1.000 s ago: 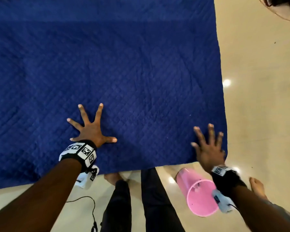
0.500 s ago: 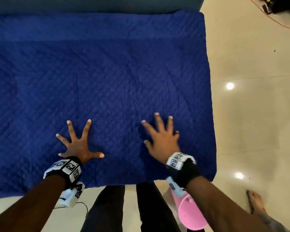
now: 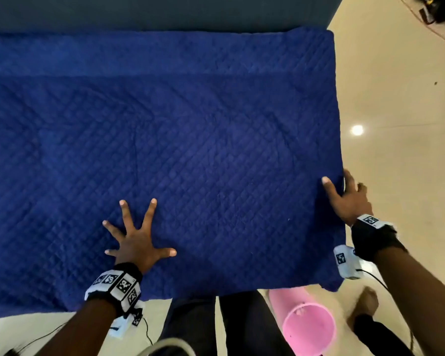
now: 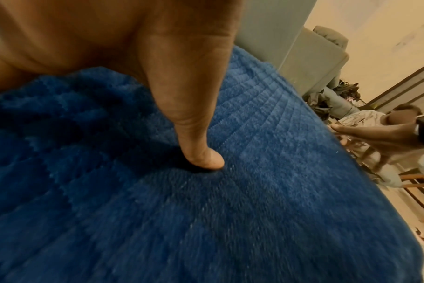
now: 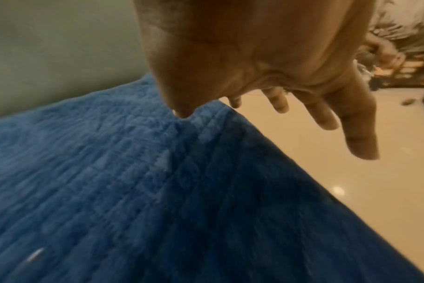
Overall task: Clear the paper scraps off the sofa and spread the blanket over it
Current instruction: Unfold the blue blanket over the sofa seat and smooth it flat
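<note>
A dark blue quilted blanket [image 3: 190, 137] lies spread flat over the sofa seat, and its near edge hangs toward the floor. My left hand [image 3: 136, 240] presses flat on it near the front edge with fingers splayed; the left wrist view shows the thumb [image 4: 194, 134] pushed into the blanket [image 4: 230, 210]. My right hand [image 3: 344, 199] is at the blanket's right edge. Its thumb lies on the cloth, and its straight fingers [image 5: 356, 134] reach past the blanket [image 5: 133, 191] over the floor. I see no paper scraps.
The grey sofa back [image 3: 165, 11] runs along the far side. A pink bin [image 3: 308, 327] lies on its side on the glossy cream floor [image 3: 396, 111] by my legs. Another person's bare foot [image 3: 365, 304] is beside it.
My right hand has slid from the middle of the blanket out to its right edge. My left hand has stayed spread flat on the cloth.
</note>
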